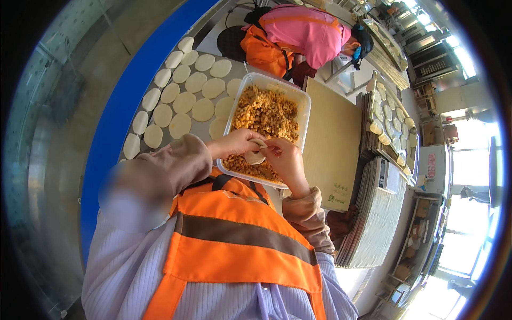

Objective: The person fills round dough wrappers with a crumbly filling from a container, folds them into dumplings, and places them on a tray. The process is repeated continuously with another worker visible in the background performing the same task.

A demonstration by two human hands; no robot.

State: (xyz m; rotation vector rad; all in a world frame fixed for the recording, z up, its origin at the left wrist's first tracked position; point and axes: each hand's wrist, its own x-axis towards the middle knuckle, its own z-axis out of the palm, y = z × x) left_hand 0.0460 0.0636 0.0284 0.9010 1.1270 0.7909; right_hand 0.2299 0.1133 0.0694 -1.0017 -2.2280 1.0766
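Over a white plastic tub of brown, chopped filling, both my hands hold one piece of pale dough. My left hand grips its upper left edge. The fingertips of my right hand pinch a fold at its upper right. Whether filling lies inside the dough cannot be seen. A thin metal handle leans on the tub's far rim, its lower end hidden in the filling. Many flat round dough wrappers lie on the grey tabletop left of the tub.
A pale board lies right of the tub. Beyond it, a tray of dough rounds tops a stack of boards, near a digital scale. A co-worker in pink and orange bends over at the far side. A blue strip edges the table.
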